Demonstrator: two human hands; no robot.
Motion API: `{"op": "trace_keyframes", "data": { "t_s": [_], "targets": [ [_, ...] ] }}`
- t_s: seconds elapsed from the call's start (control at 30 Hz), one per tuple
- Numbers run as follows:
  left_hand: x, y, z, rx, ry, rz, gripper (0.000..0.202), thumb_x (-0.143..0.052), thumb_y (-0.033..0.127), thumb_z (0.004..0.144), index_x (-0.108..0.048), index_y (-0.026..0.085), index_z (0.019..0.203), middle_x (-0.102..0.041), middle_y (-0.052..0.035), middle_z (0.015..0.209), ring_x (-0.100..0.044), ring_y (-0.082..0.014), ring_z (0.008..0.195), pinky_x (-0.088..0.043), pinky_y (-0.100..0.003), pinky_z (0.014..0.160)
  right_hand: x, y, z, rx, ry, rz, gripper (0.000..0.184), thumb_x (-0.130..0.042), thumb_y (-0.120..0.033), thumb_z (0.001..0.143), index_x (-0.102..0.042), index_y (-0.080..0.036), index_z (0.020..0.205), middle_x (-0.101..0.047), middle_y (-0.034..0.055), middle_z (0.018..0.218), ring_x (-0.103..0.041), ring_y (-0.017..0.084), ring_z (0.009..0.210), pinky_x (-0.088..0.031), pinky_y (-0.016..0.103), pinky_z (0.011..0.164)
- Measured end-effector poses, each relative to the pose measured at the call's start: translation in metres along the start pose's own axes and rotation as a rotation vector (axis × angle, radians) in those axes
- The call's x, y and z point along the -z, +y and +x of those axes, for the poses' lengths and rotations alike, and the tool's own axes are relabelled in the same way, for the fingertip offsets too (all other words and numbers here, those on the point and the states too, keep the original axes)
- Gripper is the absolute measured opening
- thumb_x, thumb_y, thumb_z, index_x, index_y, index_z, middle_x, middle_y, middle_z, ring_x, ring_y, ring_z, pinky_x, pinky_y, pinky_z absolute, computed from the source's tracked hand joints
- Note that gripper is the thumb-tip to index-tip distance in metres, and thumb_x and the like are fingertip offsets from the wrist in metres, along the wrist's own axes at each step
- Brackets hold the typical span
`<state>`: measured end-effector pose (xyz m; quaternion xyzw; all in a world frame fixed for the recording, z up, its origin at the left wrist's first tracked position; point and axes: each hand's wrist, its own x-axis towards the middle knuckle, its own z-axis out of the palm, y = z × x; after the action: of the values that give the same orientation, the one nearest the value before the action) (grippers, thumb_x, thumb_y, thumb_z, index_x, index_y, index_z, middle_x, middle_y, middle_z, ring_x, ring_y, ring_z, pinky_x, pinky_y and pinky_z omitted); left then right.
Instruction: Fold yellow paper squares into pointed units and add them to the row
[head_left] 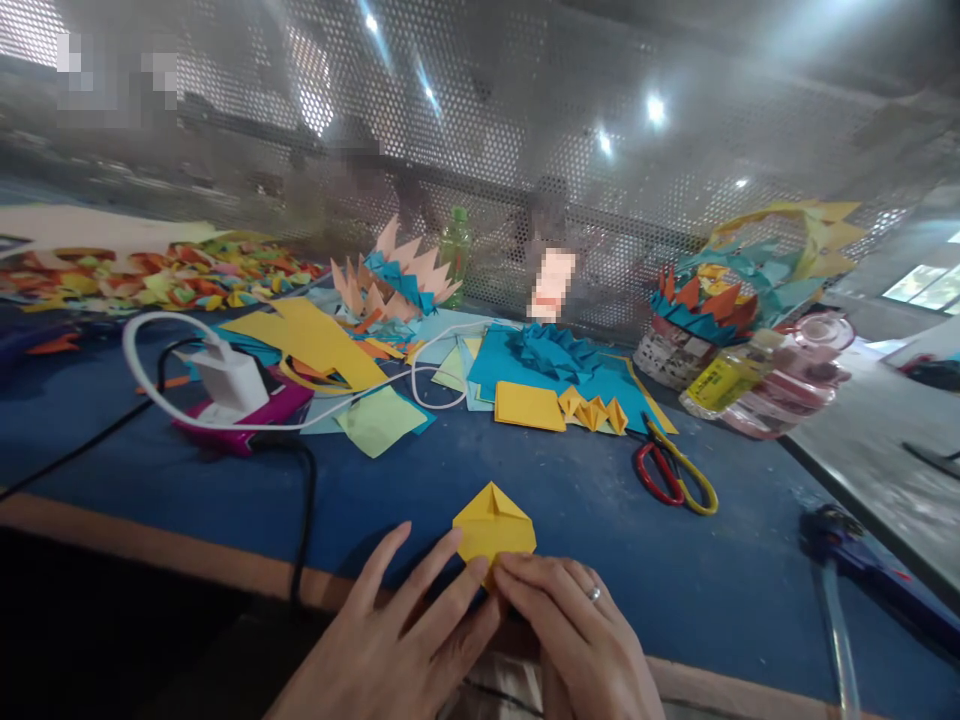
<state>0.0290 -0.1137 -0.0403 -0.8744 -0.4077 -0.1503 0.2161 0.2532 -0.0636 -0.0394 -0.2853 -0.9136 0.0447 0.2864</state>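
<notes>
A small yellow sheet of folding paper (493, 530) lies at the near edge of the blue table, its corners folded and its top coming to a point. My left hand (427, 610) rests over its lower left side with fingers spread, fingertips touching the paper. At the lower right edge, my right hand (574, 620), with a ring on one finger, has its fingers together, pressing the paper's bottom corner. The thumbs are mostly hidden. Beyond the hands sit a stack of yellow paper (530, 406) and several folded yellow pieces (594, 412).
Red-and-yellow scissors (677, 468) lie on the right. A white charger (229, 375) is plugged into a purple power strip (247, 425), with cables trailing. Farther back are blue paper (491, 365), pointed paper models (394, 275), bottles (795, 375) and a heap of colourful pieces (165, 275). A glue gun (877, 560) lies right.
</notes>
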Motion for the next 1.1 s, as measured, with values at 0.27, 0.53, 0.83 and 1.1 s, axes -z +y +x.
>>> {"op": "trace_keyframes", "data": {
  "t_s": [0.27, 0.53, 0.83, 1.1],
  "targets": [
    [-0.003, -0.003, 0.002, -0.091, 0.065, 0.096, 0.037, -0.045, 0.036, 0.103, -0.059, 0.022, 0.134, -0.063, -0.0053, 0.133, -0.041, -0.0320, 0.138, -0.001, -0.063, 0.120, 0.001, -0.006, 0.003, -0.011, 0.027, -0.010, 0.039, -0.046, -0.007, 0.090, -0.061, -0.017, 0.124, -0.072, 0.0098, 0.115, -0.070, 0.022, 0.098, -0.057, 0.031, 0.084],
    [-0.021, 0.008, -0.004, -0.069, 0.114, 0.018, 0.041, -0.036, 0.031, 0.103, -0.057, 0.012, 0.134, -0.061, -0.0105, 0.134, -0.042, -0.0331, 0.136, -0.007, -0.061, 0.121, 0.002, -0.010, 0.008, 0.020, 0.110, -0.080, 0.043, -0.042, -0.003, 0.082, -0.063, -0.015, 0.118, -0.074, 0.0081, 0.110, -0.071, 0.020, 0.094, -0.057, 0.031, 0.082],
    [-0.002, -0.003, 0.005, -0.135, 0.004, 0.018, 0.043, -0.045, 0.027, 0.099, -0.055, 0.015, 0.139, -0.063, -0.0102, 0.129, -0.051, -0.0332, 0.121, 0.003, -0.065, 0.117, -0.011, 0.002, -0.014, 0.000, 0.114, -0.368, 0.042, -0.042, -0.006, 0.089, -0.061, -0.013, 0.126, -0.071, 0.0080, 0.122, -0.067, 0.023, 0.112, -0.054, 0.034, 0.088],
    [0.017, -0.006, 0.009, -0.075, -0.112, -0.038, 0.060, -0.056, 0.050, 0.095, -0.047, 0.018, 0.145, -0.059, -0.0092, 0.137, -0.047, -0.0313, 0.126, 0.007, -0.060, 0.118, -0.020, -0.007, -0.018, -0.038, 0.118, -0.534, 0.040, -0.040, -0.012, 0.093, -0.060, -0.008, 0.127, -0.069, 0.0128, 0.124, -0.063, 0.029, 0.116, -0.055, 0.038, 0.090]
  ]
}}
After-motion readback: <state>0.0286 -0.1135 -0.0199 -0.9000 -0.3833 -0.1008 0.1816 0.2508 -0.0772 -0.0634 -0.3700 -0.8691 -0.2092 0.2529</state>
